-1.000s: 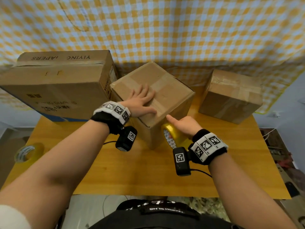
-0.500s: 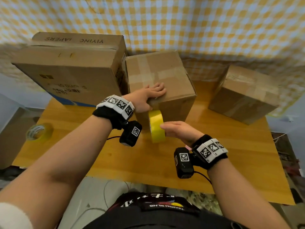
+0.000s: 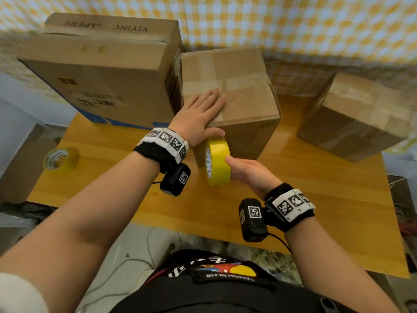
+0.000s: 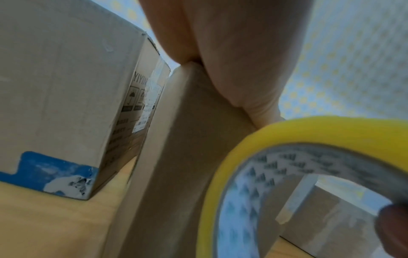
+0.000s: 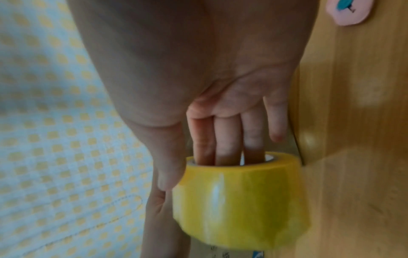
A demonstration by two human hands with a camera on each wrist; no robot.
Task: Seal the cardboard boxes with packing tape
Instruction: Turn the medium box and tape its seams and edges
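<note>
A mid-sized cardboard box (image 3: 243,102) with old clear tape crossing its top stands in the middle of the table. My left hand (image 3: 200,114) lies flat on the box's near top, its thumb hooked over the front edge. My right hand (image 3: 239,168) holds a yellow tape roll (image 3: 217,162) upright against the box's front face, just below that thumb. In the right wrist view, three fingers (image 5: 227,139) reach into the core of the tape roll (image 5: 238,200) and the thumb lies outside. The left wrist view shows the tape roll (image 4: 253,148) beside the box (image 4: 187,139).
A large printed box (image 3: 101,71) stands against the middle box on the left. A smaller taped box (image 3: 354,116) sits at the back right. A second tape roll (image 3: 61,158) lies near the wooden table's (image 3: 316,199) left edge. A pink object (image 5: 351,12) lies on the table.
The middle box has turned from diagonal to square against the large box. My right hand has lifted the yellow roll from beside the box to its front face, under my left thumb.
</note>
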